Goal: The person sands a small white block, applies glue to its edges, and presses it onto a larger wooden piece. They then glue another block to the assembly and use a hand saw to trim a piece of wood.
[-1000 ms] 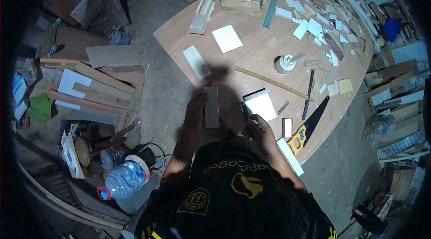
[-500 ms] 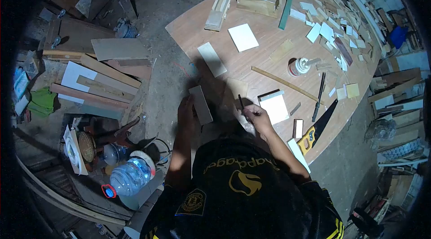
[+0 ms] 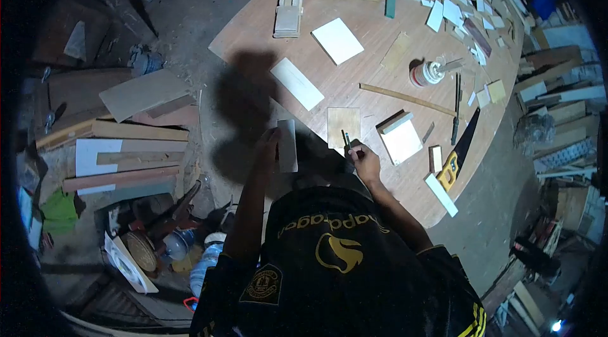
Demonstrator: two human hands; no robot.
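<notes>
Slim dark pen (image 3: pixel 346 139), smooth rectangular board (image 3: pixel 287 146)

Table (image 3: pixel 380 26): lit brightly
Floor (image 3: pixel 202 26): left dim, partly covered by dark shadow (image 3: pixel 244 96)
Corners: blacked out
Edges: bent
Bright spot (image 3: pixel 557 325): seen at lower right

Green heap (image 3: pixel 60 212), probably cloth, near boards (image 3: pixel 120 178)

Left hand (image 3: pixel 269 140) is gripping pale board (image 3: pixel 287 146) by its side, off the table edge. Right hand (image 3: pixel 363 158) is holding dark pen-like tool (image 3: pixel 346 139) over square wood piece (image 3: pixel 343 125). Handsaw (image 3: pixel 459 151) is lying right of block-topped white panel (image 3: pixel 401 140).
</notes>
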